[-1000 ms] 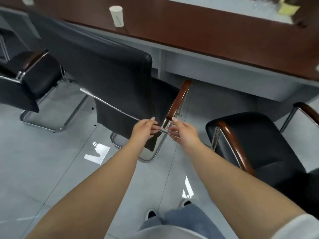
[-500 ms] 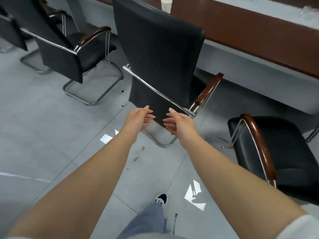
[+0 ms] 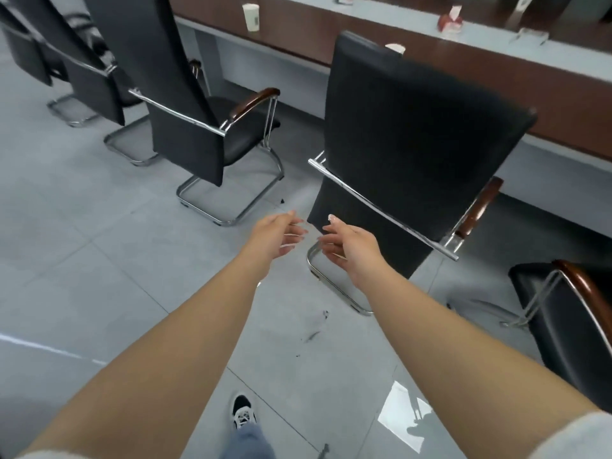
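Head view has us standing behind the black chair [image 3: 414, 144]. It sits with its back to us, facing the long worktop [image 3: 463, 71] and turned a bit off square to it.

Our left hand [image 3: 276, 238] and right hand [image 3: 352, 248] are both out in front, palms turned toward each other. The fingers [image 3: 294, 231] are loose and spread, holding nothing. Both hands hover just beside the bottom left corner of the backrest, below the left end of the chrome rail [image 3: 381, 210] that crosses the back. We can't tell if the right fingertips brush the leather.

Our guess on the pose: hands apart and open like that looks like getting ready to take the backrest edges or the rail and square the chair up to the worktop. The paper cup [image 3: 251, 16] up there is well apart from all this.
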Tool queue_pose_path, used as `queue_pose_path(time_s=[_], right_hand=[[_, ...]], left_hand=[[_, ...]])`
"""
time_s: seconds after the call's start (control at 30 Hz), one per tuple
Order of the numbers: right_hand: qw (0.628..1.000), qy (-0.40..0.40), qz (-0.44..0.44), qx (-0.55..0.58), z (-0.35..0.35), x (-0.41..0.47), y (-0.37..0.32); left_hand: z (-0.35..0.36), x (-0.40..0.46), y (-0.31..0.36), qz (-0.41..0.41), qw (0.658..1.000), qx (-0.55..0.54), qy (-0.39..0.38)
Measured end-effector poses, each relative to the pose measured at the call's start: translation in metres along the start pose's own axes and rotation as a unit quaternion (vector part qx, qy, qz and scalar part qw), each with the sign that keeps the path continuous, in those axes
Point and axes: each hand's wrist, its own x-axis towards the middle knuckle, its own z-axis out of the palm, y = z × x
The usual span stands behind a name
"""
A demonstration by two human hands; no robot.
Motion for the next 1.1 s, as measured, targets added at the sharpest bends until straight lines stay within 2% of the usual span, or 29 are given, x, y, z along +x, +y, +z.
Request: queue_pose_path(time_s=[0.23,0.4,0.7,1.1], right_hand=[[0.999,0.001,0.010,0.033,0.140,0.040,-0.015],[0.999,0.006,-0.008,0.047,0.194,0.081,-0.040],[0.995,0.026,-0.010,0.095,0.232,0.190,-0.083],[0.986,0.113,0.013,0.125,0.238,0.383,-0.213]], left_hand=[[-0.118,0.071,0.052,0.010,0.999,0.033,-0.009],[-0.157,0.124,0.083,0.011,0.999,0.036,-0.022],[-0.154,0.235,0.127,-0.013,0.996,0.069,-0.054],[-0.090,0.449,0.240,-0.049,0.985,0.125,-0.109]])
